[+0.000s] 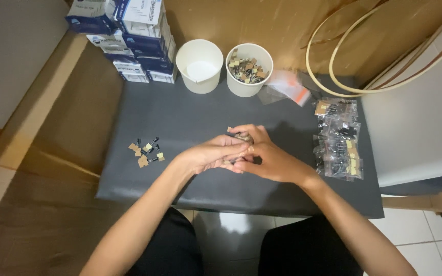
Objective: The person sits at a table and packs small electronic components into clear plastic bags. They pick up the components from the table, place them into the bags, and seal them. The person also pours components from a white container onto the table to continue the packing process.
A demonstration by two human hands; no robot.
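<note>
— Item one, the hands: how are they sitting?

— Both forearms are coming in from the near edge and meeting over the middle of the dark grey mat point(190, 122). The left hand point(212, 155) is lying palm-inward, fingers stretched toward the right and closing with the thumb on a small bundle of taped components point(241, 137). The right hand point(267, 153) is curling over from the other side, fingertips pinching that same bundle from above. The two hands are touching each other, knuckles overlapping.

— And the bundle itself?

— Small, brownish with dark bits, poking out just above the joined fingers. How many pieces it holds I cannot tell; the fingers are hiding most of it.

— Item two, surroundings?

— To the left of the hands, well apart, a loose scatter of cut pieces point(147, 152) is lying on the mat. At the far edge two white cups are standing side by side: the empty cup point(199, 65) on the left, the filled cup point(249, 69) holding more parts. Clear bags of components point(339, 138) are resting at the right. Stacked blue and white boxes point(129, 41) are occupying the far left corner.
</note>
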